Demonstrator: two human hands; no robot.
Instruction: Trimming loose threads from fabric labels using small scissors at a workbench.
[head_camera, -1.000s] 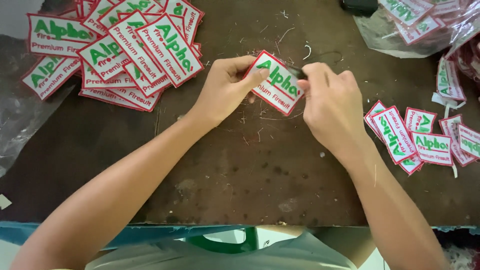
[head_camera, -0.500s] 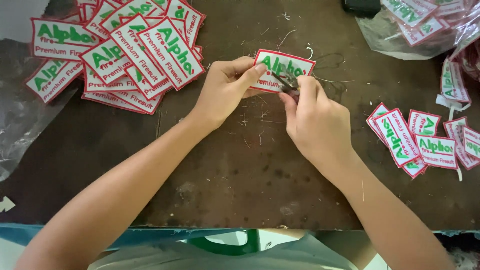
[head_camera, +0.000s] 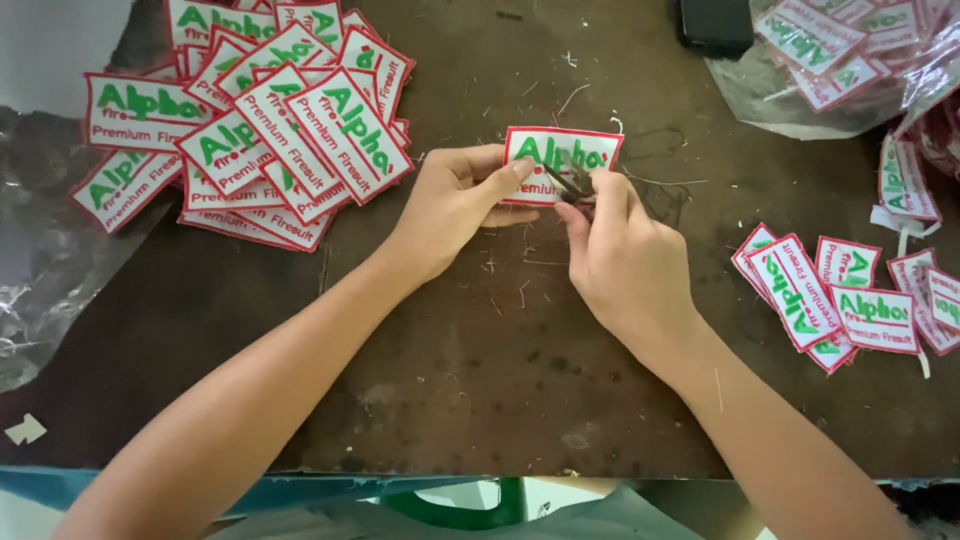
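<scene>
Left hand (head_camera: 455, 205): I see it pinching patch (head_camera: 560, 165) by its left end.
Right hand (head_camera: 625, 260): pinching snips (head_camera: 570, 185) on patch's lower edge.
Axis: patch long side left-right, between both hands.

A big patch pile (head_camera: 260, 130) is lying far left on the brown table (head_camera: 450, 380); smaller patches (head_camera: 850, 305) are sitting right, a plastic bag (head_camera: 830, 60) top right.

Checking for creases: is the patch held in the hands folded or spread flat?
Spread flat: the patch shows its full white face and red border, pinched by left hand and right hand.
</scene>
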